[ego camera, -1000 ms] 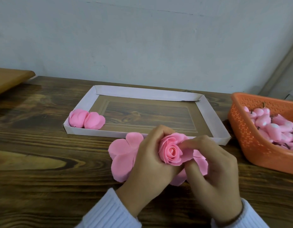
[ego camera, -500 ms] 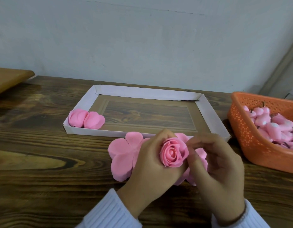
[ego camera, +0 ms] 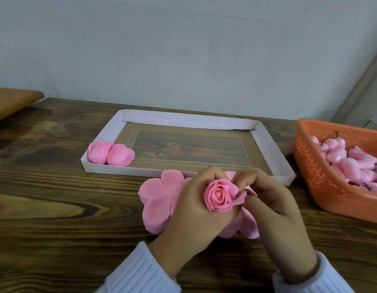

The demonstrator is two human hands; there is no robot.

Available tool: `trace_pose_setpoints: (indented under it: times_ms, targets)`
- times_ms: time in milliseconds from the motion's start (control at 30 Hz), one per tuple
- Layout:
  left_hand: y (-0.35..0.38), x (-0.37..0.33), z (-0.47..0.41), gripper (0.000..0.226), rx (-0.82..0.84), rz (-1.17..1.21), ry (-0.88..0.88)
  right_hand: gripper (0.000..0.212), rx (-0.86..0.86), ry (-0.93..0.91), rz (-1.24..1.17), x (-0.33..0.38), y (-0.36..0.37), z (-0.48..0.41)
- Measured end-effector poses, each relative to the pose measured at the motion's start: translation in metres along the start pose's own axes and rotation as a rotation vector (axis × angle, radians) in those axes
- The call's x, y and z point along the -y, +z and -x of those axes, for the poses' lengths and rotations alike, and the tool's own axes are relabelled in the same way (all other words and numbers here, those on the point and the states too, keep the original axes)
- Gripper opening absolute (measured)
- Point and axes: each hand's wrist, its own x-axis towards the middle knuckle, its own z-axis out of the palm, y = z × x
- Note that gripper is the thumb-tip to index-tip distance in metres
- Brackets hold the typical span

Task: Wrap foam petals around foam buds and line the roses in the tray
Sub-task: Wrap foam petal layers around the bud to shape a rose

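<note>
My left hand point(ego camera: 191, 212) grips a pink foam rose point(ego camera: 220, 195) from below and behind, its spiral centre facing up. My right hand point(ego camera: 276, 206) pinches an outer petal on the rose's right side between thumb and fingertips. Beneath both hands lies a pile of flat pink foam petals point(ego camera: 158, 199) on the wooden table. Just beyond stands the shallow white cardboard tray point(ego camera: 183, 121), with two finished pink roses point(ego camera: 110, 153) side by side in its near left corner.
An orange plastic basket point(ego camera: 310, 172) holding several pink foam buds point(ego camera: 348, 161) sits at the right. A brown board point(ego camera: 12, 102) juts in at the far left. A pale wall rises behind the table.
The rose has turned in my left hand so its centre faces up more. My right fingers have shifted from the petal's top edge to its right side.
</note>
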Motion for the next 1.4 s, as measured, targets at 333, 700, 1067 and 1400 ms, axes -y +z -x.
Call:
trace_pose_setpoints:
  times_ms: [333, 700, 1067, 1400]
  targets:
    - [0.002, 0.0, 0.001, 0.027, -0.01, 0.004, -0.013, 0.01, -0.094, -0.107, 0.207, 0.002, 0.0, 0.001]
    - [0.001, -0.001, 0.002, 0.011, -0.004, 0.006, -0.046, 0.009, -0.122, -0.13, 0.26, -0.003, -0.001, 0.002]
    - [-0.003, -0.013, 0.007, 0.027, 0.013, 0.208, -0.133, 0.037, 0.172, 0.63, -0.478, 0.002, 0.006, -0.001]
    - [0.0, -0.013, 0.004, 0.012, 0.016, 0.13, -0.03, 0.047, 0.364, 0.756, -0.932, -0.006, 0.012, 0.004]
